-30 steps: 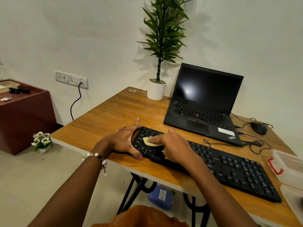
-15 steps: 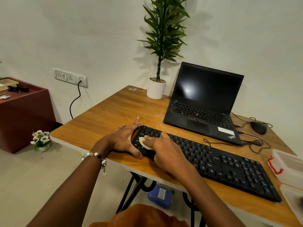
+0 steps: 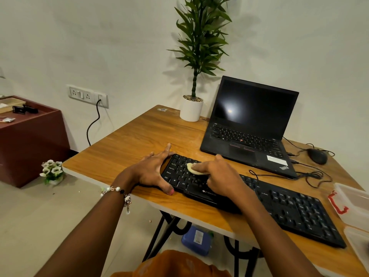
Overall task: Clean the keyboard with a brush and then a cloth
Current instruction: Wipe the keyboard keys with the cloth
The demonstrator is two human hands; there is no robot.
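Observation:
A long black keyboard (image 3: 289,208) lies along the front edge of the wooden table (image 3: 127,148). My left hand (image 3: 152,170) holds the keyboard's left end, fingers spread on the table and thumb at the near corner. My right hand (image 3: 221,176) presses a small pale yellow cloth (image 3: 191,167) onto the left-hand keys with straight fingers; most of the cloth is hidden under those fingers. No brush is in view.
An open black laptop (image 3: 249,126) sits behind the keyboard, a potted plant (image 3: 191,108) to its left. A black mouse (image 3: 317,155) and tangled cables lie right of the laptop. Clear plastic containers (image 3: 353,204) stand at the table's right edge.
My right hand with the cloth slid left along the keys and then slightly away from me. My left hand stayed on the keyboard's left end.

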